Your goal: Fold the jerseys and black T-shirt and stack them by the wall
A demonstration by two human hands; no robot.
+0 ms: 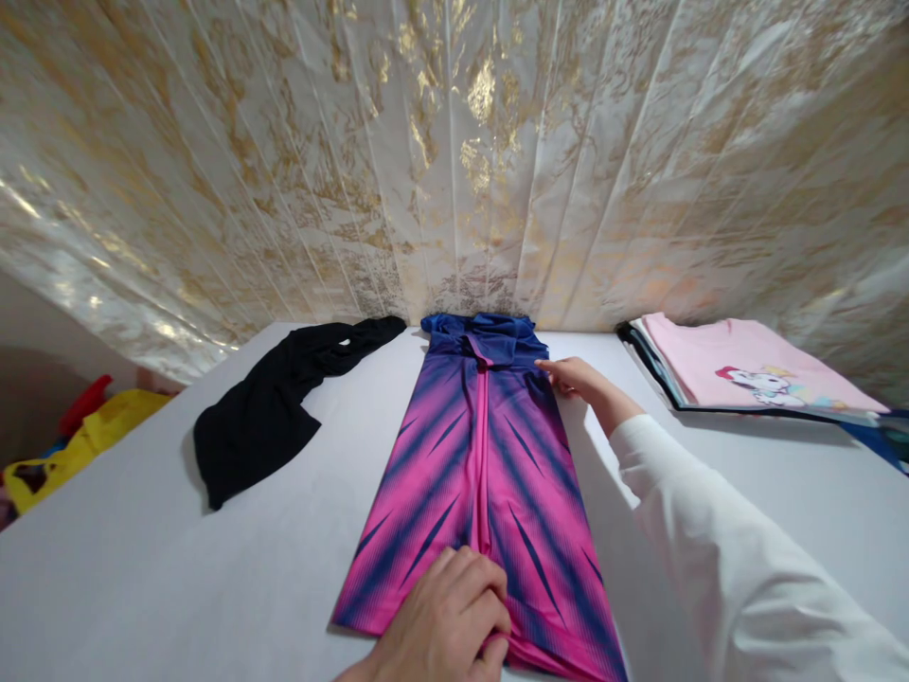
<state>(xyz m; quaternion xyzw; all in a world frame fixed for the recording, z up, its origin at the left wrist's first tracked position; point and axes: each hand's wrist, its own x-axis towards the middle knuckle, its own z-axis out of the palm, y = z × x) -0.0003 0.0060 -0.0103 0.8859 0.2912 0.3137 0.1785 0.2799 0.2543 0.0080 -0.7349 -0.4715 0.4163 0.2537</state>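
A pink and navy sports shirt [440,474] lies lengthwise before me on the white table, its sides folded in so that the edges meet along the middle. Its far end, navy fabric, is bunched and wrinkled. My left hand [454,611] is closed at the near end, fingers curled over the fabric by the middle seam; the fingertips are partly hidden. Farther off, my right hand [574,379] pinches the shirt's right edge, just below the bunched part, with the index finger reaching onto it.
On the left of the white table [284,578] lies a crumpled black garment [259,417]. A stack of folded clothes, topped by a pink shirt [739,360] with a cartoon print, sits at the right. Gold-patterned curtain [490,161] hangs behind; a yellow bag [106,431] is beyond the left edge.
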